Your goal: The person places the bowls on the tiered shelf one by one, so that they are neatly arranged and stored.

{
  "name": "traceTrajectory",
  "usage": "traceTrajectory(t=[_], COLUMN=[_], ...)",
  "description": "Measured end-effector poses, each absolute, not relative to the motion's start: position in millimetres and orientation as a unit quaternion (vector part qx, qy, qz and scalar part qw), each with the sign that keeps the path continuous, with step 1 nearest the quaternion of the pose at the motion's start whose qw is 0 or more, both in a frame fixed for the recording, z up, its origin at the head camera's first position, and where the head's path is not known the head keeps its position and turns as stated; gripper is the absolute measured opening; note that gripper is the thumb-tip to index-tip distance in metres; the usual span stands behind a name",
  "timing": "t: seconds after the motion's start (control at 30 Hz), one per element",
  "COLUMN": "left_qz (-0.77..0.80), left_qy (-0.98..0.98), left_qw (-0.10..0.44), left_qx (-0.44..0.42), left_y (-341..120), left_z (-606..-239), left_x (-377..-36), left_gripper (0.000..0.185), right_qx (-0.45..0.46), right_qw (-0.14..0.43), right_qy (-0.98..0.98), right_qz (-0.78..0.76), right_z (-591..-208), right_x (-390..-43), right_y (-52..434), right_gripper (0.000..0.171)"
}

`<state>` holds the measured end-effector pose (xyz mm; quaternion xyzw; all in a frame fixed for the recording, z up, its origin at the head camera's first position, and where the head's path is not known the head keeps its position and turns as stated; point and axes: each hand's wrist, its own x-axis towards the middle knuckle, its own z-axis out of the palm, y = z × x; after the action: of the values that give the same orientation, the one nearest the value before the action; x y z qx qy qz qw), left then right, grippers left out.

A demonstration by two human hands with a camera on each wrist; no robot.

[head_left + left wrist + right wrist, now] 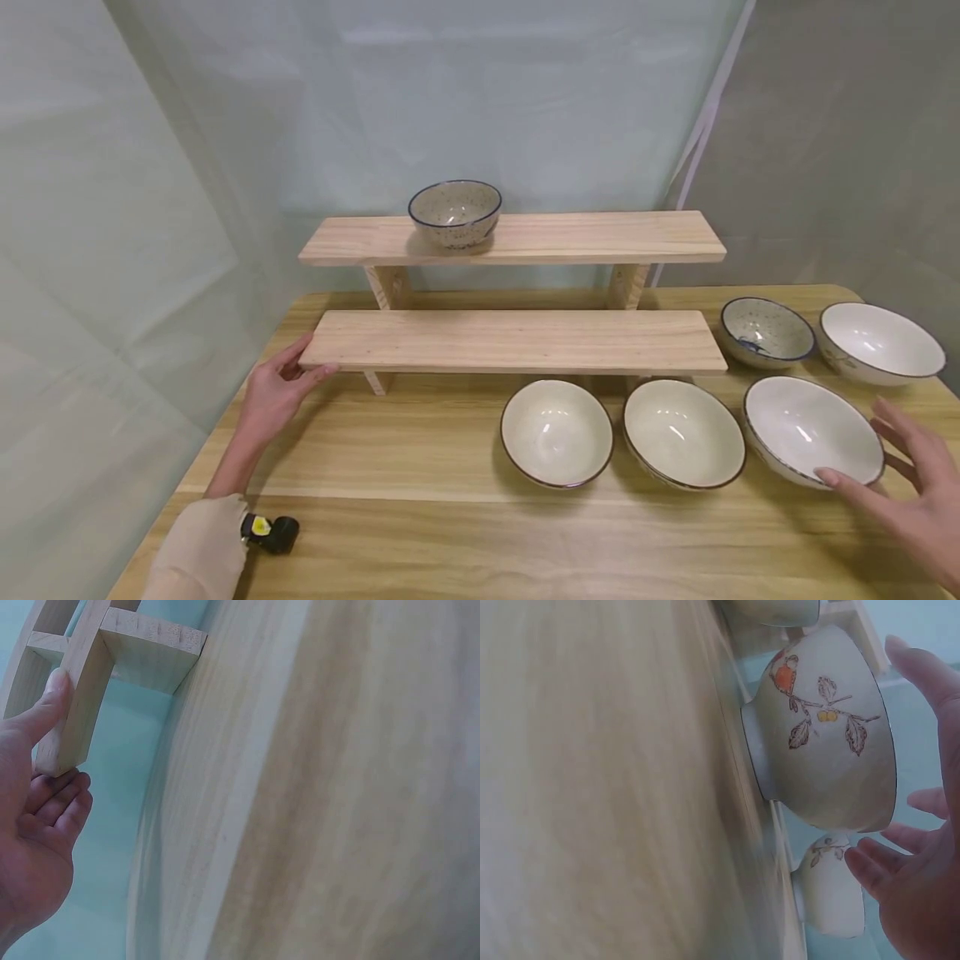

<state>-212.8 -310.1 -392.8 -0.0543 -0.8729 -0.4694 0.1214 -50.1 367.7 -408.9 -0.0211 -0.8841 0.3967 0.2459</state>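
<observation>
My left hand (273, 396) grips the left end of the lower board of a two-tier wooden shelf (517, 342), thumb at its front edge. The left wrist view shows the thumb (51, 701) against the wood and curled fingers by the board's end. Beside a white bowl (813, 429) with a dark rim, my right hand (922, 492) spreads its thumb and fingers around the right side. In the right wrist view this bowl (832, 742) stands upright, painted with a bird and leafy twig, and the hand (922, 862) is near its rim; contact is unclear.
Two cream bowls, one (557, 433) left of the other (684, 433), stand before the shelf. A speckled blue-rimmed bowl (767, 333) and another white bowl (881, 342) are behind at right. One more speckled bowl (455, 217) sits on the upper board (600, 236).
</observation>
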Motion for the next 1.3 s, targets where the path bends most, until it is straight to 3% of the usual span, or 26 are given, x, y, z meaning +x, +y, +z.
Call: traceTrajectory(t=[0.87, 1.3], left_qz=[-0.473, -0.471], left_qy=[-0.871, -0.872], left_qw=[0.121, 0.121], left_qx=[-0.052, -0.049], left_y=[-309, -308], left_z=[-391, -390], left_x=[-213, -212], left_gripper=[0.073, 0.075], right_qx=[-0.016, -0.040], right_qw=[0.143, 0.124], right_qy=[-0.896, -0.901], right_qz=[0.419, 0.415], right_z=[-425, -425], right_x=[-52, -52], right_y=[372, 369], right_gripper=[0.114, 0.112])
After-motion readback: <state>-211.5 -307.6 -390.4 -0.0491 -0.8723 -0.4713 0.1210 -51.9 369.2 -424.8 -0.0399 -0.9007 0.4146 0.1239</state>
